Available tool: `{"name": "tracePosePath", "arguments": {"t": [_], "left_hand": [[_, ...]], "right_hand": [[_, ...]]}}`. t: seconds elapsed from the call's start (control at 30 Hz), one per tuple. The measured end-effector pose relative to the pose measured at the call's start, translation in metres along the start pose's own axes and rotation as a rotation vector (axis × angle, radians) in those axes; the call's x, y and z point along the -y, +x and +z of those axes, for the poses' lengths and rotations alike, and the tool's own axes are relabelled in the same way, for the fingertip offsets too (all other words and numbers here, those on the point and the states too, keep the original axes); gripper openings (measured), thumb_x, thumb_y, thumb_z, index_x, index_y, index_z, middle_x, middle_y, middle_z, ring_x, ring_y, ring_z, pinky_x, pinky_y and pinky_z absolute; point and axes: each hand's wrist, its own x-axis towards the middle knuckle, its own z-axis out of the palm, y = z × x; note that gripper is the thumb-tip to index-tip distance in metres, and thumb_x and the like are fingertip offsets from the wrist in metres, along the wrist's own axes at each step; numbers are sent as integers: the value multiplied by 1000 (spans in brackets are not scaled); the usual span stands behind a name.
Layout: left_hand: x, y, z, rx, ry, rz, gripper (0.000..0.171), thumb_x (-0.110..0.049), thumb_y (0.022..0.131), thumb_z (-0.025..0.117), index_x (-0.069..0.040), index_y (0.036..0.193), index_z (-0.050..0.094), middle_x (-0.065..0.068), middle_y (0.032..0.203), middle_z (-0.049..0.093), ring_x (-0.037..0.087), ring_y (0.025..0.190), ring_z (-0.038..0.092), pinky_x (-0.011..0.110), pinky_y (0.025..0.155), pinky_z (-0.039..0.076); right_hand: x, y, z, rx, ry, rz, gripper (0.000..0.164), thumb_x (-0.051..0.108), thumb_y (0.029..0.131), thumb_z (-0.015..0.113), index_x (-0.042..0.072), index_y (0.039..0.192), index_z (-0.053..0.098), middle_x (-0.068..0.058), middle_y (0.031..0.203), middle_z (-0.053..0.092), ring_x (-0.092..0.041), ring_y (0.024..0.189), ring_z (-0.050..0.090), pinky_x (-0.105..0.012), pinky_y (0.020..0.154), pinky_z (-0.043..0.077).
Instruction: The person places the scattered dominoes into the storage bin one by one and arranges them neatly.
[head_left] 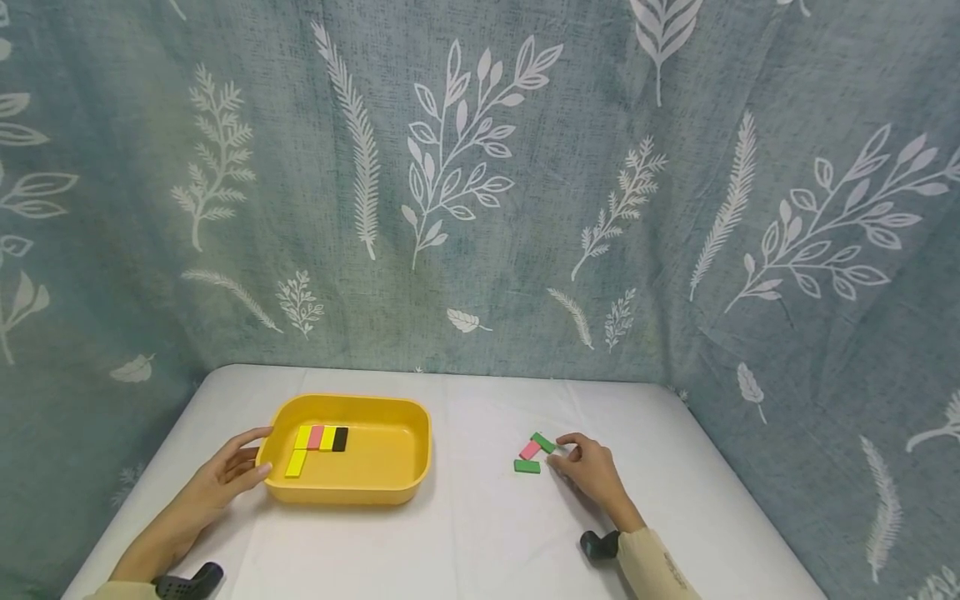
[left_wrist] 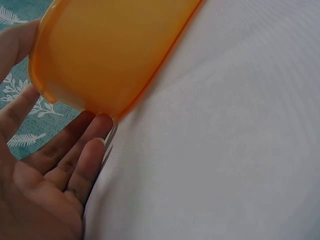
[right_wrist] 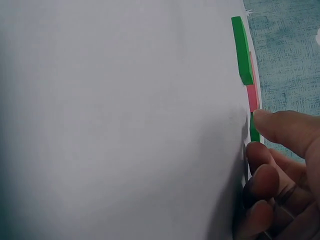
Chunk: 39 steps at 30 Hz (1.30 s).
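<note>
A yellow tray (head_left: 345, 493) stands on the left of the white table. My left hand (head_left: 225, 477) holds its left end, the thumb near the front corner and the other fingers at the side and back. In the left wrist view, fingertips (left_wrist: 104, 122) touch the tray wall (left_wrist: 115, 60). Inside lie yellow, pink and black blocks (head_left: 340, 439), several in a row and a yellow one (head_left: 296, 463) below. To the right, my right hand (head_left: 591, 471) pinches the end of a green block (head_left: 542, 442) between thumb and index finger. A pink block (head_left: 529, 451) adjoins it; another green block (head_left: 527, 467) lies in front.
A white cloth (head_left: 480, 533) covers the table. Behind it hangs a blue-green curtain (head_left: 487, 317) with white leaf prints. Black devices sit at the left wrist (head_left: 191, 581) and right wrist (head_left: 598, 546).
</note>
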Motion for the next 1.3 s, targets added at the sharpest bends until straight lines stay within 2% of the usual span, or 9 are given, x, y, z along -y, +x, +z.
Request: {"name": "tracePosePath", "arguments": {"t": [0.23,0.4,0.53,0.6,0.7,0.87,1.07,1.3], "left_hand": [[-1,-1,0,-5,-1,-14,94,-51,94,71,-19,164,18,27,161,27,48,144,31,77,111,19],[0,-1,0,2,0,5,91,-49,96,70,-19,164,19,27,160,29,47,143,32,76,112,21],[1,0,0,2,11,16,90,-49,96,70,-19,164,19,27,159,30,47,143,34,77,111,22],[1,0,0,2,13,12,91,-50,96,70,-19,164,19,27,160,30,47,143,33,77,111,22],[1,0,0,1,13,2,91,-50,95,70,-19,164,19,27,160,29,48,143,33,77,110,21],[1,-1,0,-4,10,4,90,-49,96,70,-19,164,20,27,160,29,49,144,32,77,111,21],[3,-1,0,-5,2,8,89,-49,96,71,-19,163,21,26,159,31,47,143,34,76,112,22],[3,1,0,-10,4,8,89,-49,96,71,-19,163,21,27,158,32,47,142,35,76,111,22]], "right_hand": [[7,1,1,5,-31,2,29,23,90,81,4,111,73,2,66,58,-12,55,50,-26,52,40],[10,-1,2,10,-58,5,21,24,89,82,8,101,74,2,68,58,-13,61,50,-28,55,40],[9,1,0,32,-36,8,20,23,88,83,9,99,74,1,69,60,-14,60,51,-27,54,42],[7,4,-2,51,-14,11,23,23,87,84,9,101,73,0,69,60,-14,58,52,-27,52,43],[3,10,-5,105,18,9,33,23,87,85,9,114,72,-1,68,61,-14,54,52,-26,49,43],[0,22,-13,247,55,14,52,26,89,83,13,136,65,-3,67,61,-14,49,50,-27,47,41],[1,30,-20,356,107,7,53,23,90,82,13,139,63,-6,65,57,-15,47,46,-29,46,40],[1,34,-22,388,100,5,52,24,90,82,16,138,65,-5,65,56,-15,48,45,-29,47,40]]}}
